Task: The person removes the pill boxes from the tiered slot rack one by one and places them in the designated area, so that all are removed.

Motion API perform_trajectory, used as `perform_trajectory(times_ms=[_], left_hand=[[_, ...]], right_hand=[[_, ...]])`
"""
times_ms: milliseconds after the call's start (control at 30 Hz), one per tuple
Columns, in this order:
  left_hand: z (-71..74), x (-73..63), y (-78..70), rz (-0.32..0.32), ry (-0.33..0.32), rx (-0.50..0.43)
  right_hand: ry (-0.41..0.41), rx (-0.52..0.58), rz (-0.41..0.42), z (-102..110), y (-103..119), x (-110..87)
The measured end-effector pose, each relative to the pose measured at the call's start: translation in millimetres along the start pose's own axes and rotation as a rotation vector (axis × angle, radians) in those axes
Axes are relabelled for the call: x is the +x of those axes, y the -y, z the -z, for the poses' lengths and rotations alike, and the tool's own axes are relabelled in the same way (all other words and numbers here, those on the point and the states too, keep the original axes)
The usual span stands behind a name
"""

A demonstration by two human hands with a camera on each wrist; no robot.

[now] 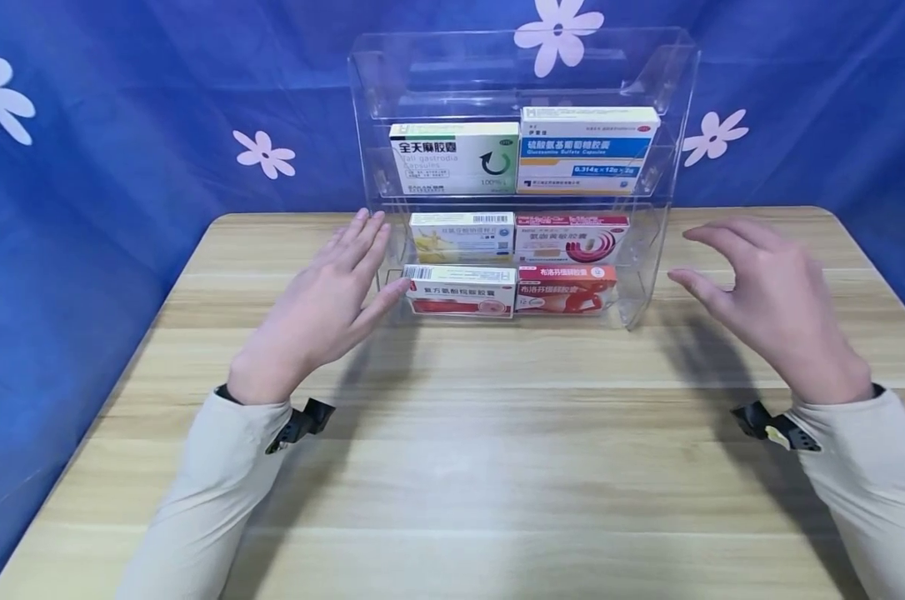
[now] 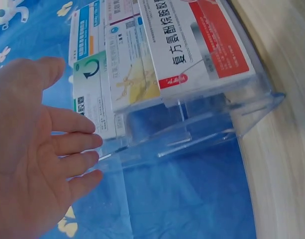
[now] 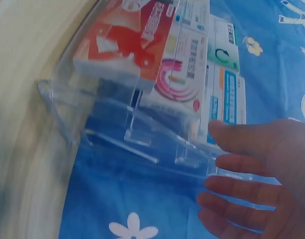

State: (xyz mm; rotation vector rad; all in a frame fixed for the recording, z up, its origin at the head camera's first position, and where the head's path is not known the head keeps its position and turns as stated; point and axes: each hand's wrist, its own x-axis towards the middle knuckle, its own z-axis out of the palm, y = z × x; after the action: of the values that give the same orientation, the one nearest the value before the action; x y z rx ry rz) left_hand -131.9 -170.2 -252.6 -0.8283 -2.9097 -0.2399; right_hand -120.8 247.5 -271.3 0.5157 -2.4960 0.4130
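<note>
A clear plastic tiered rack (image 1: 452,104) stands at the back of the table, loaded with medicine boxes in pairs. The upper pair is a white-and-green box (image 1: 452,162) and a white-and-blue box (image 1: 587,150). Below them sit a white-and-yellow box (image 1: 460,240) and a white-and-magenta box (image 1: 572,240). At the bottom are a white-and-red box (image 1: 460,293) and a red box (image 1: 565,292). My left hand (image 1: 321,296), fingers extended, is beside the rack's left side, holding nothing. Off the right side, my empty right hand (image 1: 778,304) has its thumb and fingers spread apart.
The rack's top tier holds no box. Behind the wooden table (image 1: 460,467) hangs a blue curtain (image 1: 160,100) with white flowers. Dark wrist mounts (image 1: 302,423) sit at both sleeve cuffs.
</note>
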Motion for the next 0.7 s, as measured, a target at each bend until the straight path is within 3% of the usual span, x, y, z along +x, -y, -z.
perform_trajectory(times_ms=[400,700], left_hand=[[-14.9,9.1,-0.4,-0.001,0.03,0.026],[-19.0,11.7,0.3,0.008,0.009,0.021]], right_hand=[[0.082,0.046,0.036,-18,17,2.4],[0.115,0.061,0.056,-33,27,5.8]])
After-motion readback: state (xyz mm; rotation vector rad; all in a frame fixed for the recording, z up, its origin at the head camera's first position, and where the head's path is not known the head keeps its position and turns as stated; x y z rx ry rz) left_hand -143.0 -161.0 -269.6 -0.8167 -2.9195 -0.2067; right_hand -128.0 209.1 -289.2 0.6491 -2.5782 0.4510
